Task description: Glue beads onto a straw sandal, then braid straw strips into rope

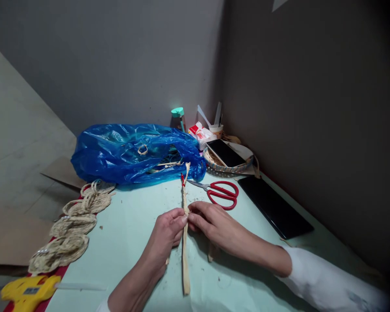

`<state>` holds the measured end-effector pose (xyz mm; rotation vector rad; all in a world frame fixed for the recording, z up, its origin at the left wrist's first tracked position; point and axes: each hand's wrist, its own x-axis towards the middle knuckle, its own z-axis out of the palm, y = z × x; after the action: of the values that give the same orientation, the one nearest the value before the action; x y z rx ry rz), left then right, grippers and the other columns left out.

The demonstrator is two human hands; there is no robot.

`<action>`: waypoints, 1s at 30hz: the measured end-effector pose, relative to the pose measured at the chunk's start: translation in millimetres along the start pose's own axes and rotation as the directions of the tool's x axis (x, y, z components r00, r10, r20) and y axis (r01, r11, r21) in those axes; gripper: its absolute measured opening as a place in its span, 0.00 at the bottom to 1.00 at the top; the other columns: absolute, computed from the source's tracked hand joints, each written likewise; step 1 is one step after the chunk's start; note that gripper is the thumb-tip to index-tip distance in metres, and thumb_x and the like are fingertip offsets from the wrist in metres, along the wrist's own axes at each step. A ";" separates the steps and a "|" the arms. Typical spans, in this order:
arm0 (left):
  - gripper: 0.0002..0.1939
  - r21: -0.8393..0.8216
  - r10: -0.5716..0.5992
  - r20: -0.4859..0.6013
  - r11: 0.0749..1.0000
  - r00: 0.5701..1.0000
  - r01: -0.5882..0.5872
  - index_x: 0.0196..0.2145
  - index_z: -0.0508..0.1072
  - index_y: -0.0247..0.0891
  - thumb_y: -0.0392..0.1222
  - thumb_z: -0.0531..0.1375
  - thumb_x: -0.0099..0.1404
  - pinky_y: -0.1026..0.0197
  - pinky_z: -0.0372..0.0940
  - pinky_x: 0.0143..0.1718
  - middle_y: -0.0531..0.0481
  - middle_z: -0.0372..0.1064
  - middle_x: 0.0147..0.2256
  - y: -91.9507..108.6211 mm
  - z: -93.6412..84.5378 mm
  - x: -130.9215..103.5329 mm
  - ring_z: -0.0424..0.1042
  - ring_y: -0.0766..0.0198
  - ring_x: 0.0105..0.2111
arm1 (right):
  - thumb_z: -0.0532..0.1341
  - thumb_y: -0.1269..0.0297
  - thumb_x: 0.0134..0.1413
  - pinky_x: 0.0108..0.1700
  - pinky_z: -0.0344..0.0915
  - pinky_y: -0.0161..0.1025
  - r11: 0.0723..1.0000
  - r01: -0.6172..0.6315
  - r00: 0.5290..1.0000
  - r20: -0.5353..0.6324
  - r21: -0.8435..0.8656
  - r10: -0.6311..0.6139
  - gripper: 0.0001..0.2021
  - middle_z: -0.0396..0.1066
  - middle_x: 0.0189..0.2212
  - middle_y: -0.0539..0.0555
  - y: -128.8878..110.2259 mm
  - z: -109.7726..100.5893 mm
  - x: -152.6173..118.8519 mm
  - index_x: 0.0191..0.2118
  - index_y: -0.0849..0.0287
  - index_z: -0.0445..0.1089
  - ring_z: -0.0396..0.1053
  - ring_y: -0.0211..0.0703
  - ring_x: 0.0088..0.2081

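Braid (184,198) partly behind hands (168,226)

A pale green table (133,221) bears scissors (222,195), a black tablet (276,208), a blue bag (130,151), a basket (225,167) and woven loops (73,225).

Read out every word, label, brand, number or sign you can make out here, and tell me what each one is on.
No text can be read with certainty.
Label on the yellow glue gun: too small to read.
Red-and-white packet: any print is too small to read.
White sleeve: a grey mark near the picture's edge, too blurred to tell whether it is lettering.
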<state>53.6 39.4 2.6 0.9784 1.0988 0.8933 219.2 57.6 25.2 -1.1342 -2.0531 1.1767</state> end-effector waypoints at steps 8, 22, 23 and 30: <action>0.11 0.075 -0.053 -0.007 0.996 0.999 0.054 0.35 0.66 0.36 0.47 0.55 0.63 0.67 0.34 0.16 0.60 0.59 0.17 3.1 9.2 -4.8 0.37 0.74 0.14 | 0.50 0.60 0.62 0.25 0.49 0.31 0.971 -0.106 0.985 0.154 0.216 0.074 0.18 0.57 0.19 0.46 21.4 9.8 9.4 0.23 0.61 0.60 0.54 0.31 0.22; 0.18 0.646 0.279 -0.160 0.755 0.947 -0.114 0.20 0.60 0.42 0.49 0.49 0.66 0.62 0.50 0.24 0.57 0.52 0.13 2.4 28.3 -32.5 0.55 0.65 0.17 | 0.50 0.66 0.61 0.29 0.53 0.32 0.995 0.061 0.998 -0.012 0.078 -0.060 0.18 0.62 0.18 0.48 11.4 2.9 3.4 0.20 0.62 0.62 0.57 0.33 0.24; 0.17 0.655 0.314 -0.148 0.742 0.938 -0.145 0.21 0.61 0.42 0.48 0.50 0.66 0.62 0.49 0.24 0.56 0.53 0.13 -1.4 30.2 -33.1 0.55 0.65 0.16 | 0.51 0.65 0.61 0.29 0.54 0.32 0.992 0.048 0.999 -0.005 0.120 -0.048 0.18 0.63 0.18 0.48 11.1 2.9 3.3 0.21 0.63 0.65 0.59 0.33 0.24; 0.15 0.798 0.441 0.078 0.510 0.894 -0.321 0.17 0.60 0.42 0.41 0.55 0.61 0.58 0.41 0.24 0.52 0.54 0.16 -18.7 36.5 -33.3 0.53 0.65 0.16 | 0.52 0.58 0.60 0.25 0.55 0.31 0.917 -0.148 0.989 0.084 0.370 0.125 0.18 0.67 0.20 0.51 14.0 7.5 4.6 0.31 0.66 0.71 0.58 0.33 0.20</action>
<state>83.5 -4.2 0.5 2.0168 1.4753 0.8113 216.9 62.1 9.4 -1.0739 -1.7070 1.6071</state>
